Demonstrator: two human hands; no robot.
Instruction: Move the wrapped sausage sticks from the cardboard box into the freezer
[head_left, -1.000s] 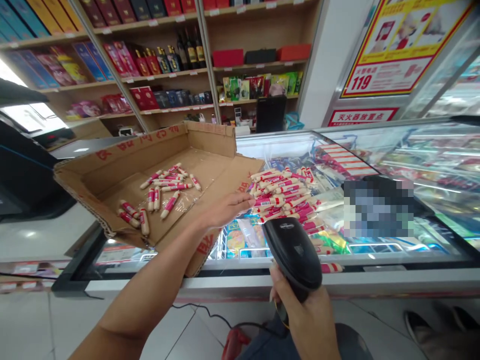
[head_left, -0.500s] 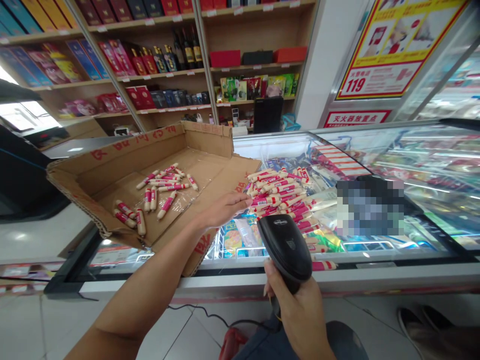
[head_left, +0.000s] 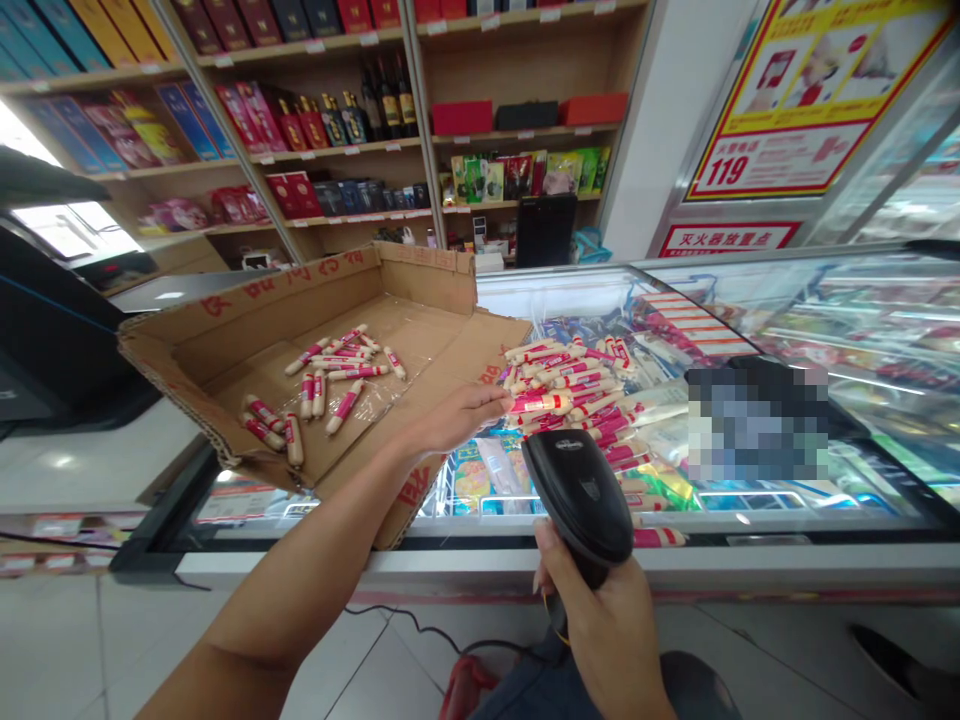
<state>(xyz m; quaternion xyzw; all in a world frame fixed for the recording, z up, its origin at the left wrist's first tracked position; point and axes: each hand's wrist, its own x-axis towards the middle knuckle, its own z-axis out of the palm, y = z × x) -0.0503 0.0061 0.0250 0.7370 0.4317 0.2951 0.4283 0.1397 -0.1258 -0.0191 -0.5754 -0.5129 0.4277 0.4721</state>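
My left hand [head_left: 463, 412] reaches over the cardboard flap and pinches the end of a sausage [head_left: 541, 403] in a clear and magenta wrapper. That sausage looks brighter and redder than its neighbours. A black handheld barcode scanner [head_left: 581, 490] is gripped in my right hand [head_left: 604, 620], its head close below the sausage. Behind them a heap of similar wrapped sausages [head_left: 581, 375] lies on the freezer's glass top. More loose sausages [head_left: 345, 405] lie inside the open cardboard box [head_left: 420, 330] on the left.
The glass-topped chest freezer [head_left: 465, 570] runs across in front of me, with packaged goods under the glass. A black cable [head_left: 420, 625] hangs from the scanner. Shelves of boxes and bottles [head_left: 390, 95] stand behind. A dark, partly blurred-out object [head_left: 757, 420] rests at the right.
The view has shifted slightly, so everything appears a little further right. The held sausage now looks brighter. Both hands keep nearly the same pose, and a shoe at the lower right has moved.
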